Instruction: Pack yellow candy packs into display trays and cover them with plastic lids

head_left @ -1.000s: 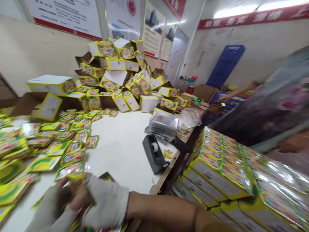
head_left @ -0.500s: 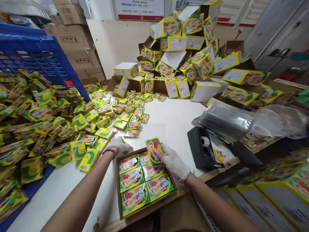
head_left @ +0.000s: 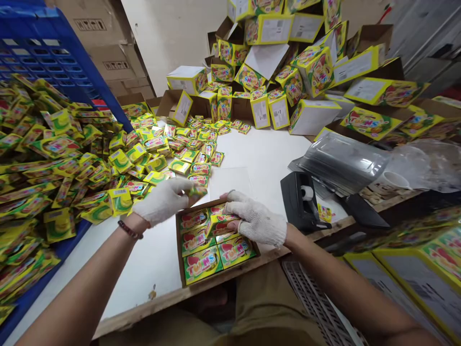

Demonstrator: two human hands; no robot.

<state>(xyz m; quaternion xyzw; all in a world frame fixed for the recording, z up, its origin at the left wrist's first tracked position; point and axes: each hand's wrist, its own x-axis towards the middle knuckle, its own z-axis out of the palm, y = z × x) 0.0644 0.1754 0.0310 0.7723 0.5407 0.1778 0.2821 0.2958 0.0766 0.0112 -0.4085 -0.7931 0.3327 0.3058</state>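
Both hands wear white knit gloves with bare fingertips. My left hand (head_left: 163, 201) pinches a small green-and-yellow candy packet (head_left: 197, 193), blurred, just above the far left corner of an open carton (head_left: 183, 269). Inside the carton, several flat packets (head_left: 203, 265) marked "TWINS" lie face up in two columns. My right hand (head_left: 254, 218) is over the carton's right side, its fingers closed on another candy packet (head_left: 221, 225) that sits tilted above the others. That hand covers part of the right column.
A large pile of loose packets (head_left: 122, 161) spreads from a blue crate (head_left: 54, 62) onto the white table (head_left: 248, 154). Printed boxes (head_left: 275, 29) are stacked at the back. At right stand a black tape dispenser (head_left: 300, 202), clear plastic trays (head_left: 345, 161) and a white cup (head_left: 394, 180).
My left hand has come up and right from the table with a packet. My right hand has lowered its packet into the carton and turned palm down. The view has tilted downward.
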